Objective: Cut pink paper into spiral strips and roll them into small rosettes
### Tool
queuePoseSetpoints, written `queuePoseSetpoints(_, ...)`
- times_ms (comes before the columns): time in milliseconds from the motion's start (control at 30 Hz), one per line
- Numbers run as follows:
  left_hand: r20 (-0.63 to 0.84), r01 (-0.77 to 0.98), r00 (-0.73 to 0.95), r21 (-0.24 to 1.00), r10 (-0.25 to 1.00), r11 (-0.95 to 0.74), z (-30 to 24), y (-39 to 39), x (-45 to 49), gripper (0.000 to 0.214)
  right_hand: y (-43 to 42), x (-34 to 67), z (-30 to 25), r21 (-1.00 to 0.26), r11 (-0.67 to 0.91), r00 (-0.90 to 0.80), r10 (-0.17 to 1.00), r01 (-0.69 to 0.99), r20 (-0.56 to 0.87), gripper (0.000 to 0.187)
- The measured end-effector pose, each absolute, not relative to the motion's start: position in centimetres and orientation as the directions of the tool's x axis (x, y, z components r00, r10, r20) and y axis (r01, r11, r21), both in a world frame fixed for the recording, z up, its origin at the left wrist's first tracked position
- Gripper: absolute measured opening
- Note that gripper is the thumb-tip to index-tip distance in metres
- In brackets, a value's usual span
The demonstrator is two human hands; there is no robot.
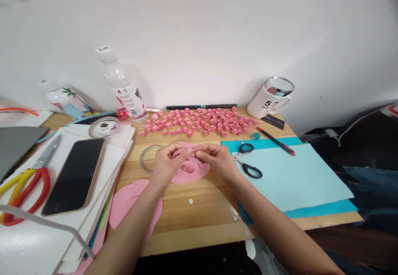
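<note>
My left hand (171,161) and my right hand (217,159) meet over the middle of the desk, their fingertips pinching the upper part of a pink paper spiral (186,175). Its lower coils hang or lie just below my fingers. Beside my left forearm rests a stack of pink paper circles (133,198), partly covered by that arm. A roll of tape (146,159) lies just left of my left hand. Black-handled scissors (250,163) lie to the right of my right hand. Beyond both hands spread many small rolled pink paper roses (202,121).
Blue paper sheets (295,179) cover the right side, with a red-black pen (276,141) on them. A mug (269,99) and a water bottle (124,86) stand by the wall. At left, a phone (74,175) and red-yellow scissors (27,188) lie on white sheets (108,159).
</note>
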State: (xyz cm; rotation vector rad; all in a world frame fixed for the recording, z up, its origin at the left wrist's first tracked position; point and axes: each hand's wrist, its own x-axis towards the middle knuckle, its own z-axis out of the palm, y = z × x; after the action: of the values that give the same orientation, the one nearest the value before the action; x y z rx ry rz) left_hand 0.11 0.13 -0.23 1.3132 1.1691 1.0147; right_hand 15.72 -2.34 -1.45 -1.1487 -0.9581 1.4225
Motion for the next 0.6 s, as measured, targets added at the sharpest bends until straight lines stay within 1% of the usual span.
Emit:
queuePoseSetpoints(133, -0.076, 0.069, 0.177, 0.995, 0.981, 0.065, -0.12, 0.13, 0.12, 0.023, -2.3, 15.77, -1.39, -0.969, -0.143, -0.014, 0.99, -0.199, -0.143, 0.023)
queuePoseSetpoints(367, -0.065, 0.081, 0.194, 0.995, 0.979, 0.05, -0.41, 0.21, -0.02, 0.019, -2.29, 15.81, -1.62, -0.953, -0.163, -0.033, 0.987, -0.254, -0.16, 0.024)
queuePoseSetpoints(600, -0.063, 0.082, 0.167, 0.995, 0.984, 0.049, -0.3, 0.22, 0.08, 0.02, -2.27, 15.89, -1.62, -0.95, -0.17, -0.036, 0.985, -0.261, -0.166, 0.023)
